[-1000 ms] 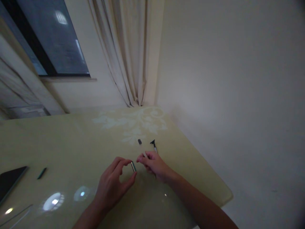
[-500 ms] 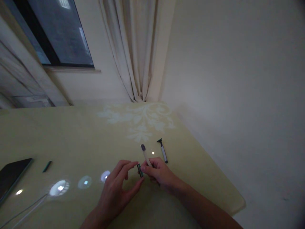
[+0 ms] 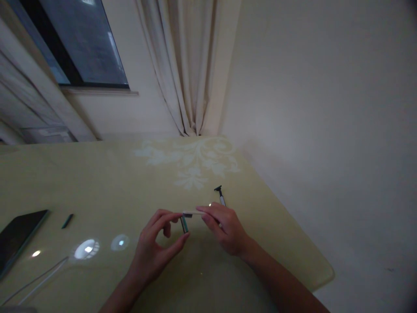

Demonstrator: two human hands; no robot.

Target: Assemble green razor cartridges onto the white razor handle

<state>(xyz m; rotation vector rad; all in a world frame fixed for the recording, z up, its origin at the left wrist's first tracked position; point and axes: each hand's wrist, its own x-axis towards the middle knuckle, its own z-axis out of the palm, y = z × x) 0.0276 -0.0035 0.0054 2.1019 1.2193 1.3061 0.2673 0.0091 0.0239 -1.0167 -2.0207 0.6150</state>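
Note:
Between the thumb and index finger of my left hand (image 3: 156, 237) is a small dark green razor cartridge (image 3: 184, 224), held by its two ends above the table. My right hand (image 3: 226, 226) grips a pale-handled toothbrush (image 3: 195, 212) that lies nearly level. The toothbrush's dark bristles face down at the upper end of the cartridge; whether they touch it I cannot tell. Behind my right hand a razor handle (image 3: 222, 199) rests on the table, its lower part hidden by the hand.
On the yellow-green table (image 3: 97, 182), a second dark green piece (image 3: 67, 221) lies at the left beside a black tablet-like device (image 3: 19, 232). A white cable (image 3: 42, 280) runs at the lower left. Wall (image 3: 309, 130) borders the table's right edge.
The toothbrush has swung from pointing away to pointing left, its head now at the cartridge. My left hand with the cartridge has shifted slightly left and up. My right fingers have left the cartridge.

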